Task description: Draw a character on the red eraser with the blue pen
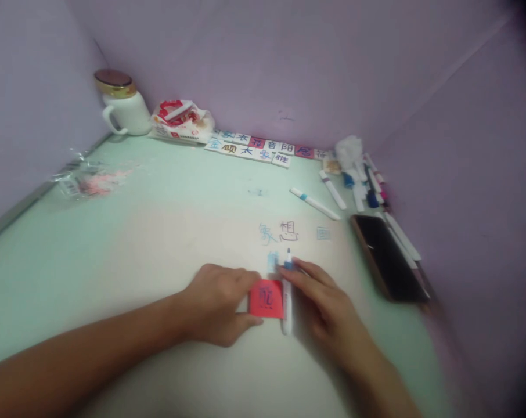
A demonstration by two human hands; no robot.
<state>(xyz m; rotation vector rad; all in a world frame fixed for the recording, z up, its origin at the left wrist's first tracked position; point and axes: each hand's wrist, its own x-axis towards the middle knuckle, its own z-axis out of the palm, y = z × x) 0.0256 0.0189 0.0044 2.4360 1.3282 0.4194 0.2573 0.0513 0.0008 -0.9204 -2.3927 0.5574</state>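
My left hand (222, 302) pinches a small red card (266, 299) by its left side, thumb below and fingers above. A dark character is written on the card's face. Close on the right, my right hand (321, 296) grips a white marker (287, 313) near its blue collar, with the dark tip pointing away from me. The marker lies along the card's right edge. Just beyond the hands, characters (288, 231) in blue and dark ink and a light blue smudge (272, 261) mark the tabletop (193, 232).
Two rows of character cards (254, 152) line the back wall. Behind left stand a lidded white mug (130, 113) and a tissue pack (182, 125). A clear plastic bag (95, 180) lies left. Loose markers (315, 204), crumpled tissue (350, 152) and a phone (387, 258) occupy the right.
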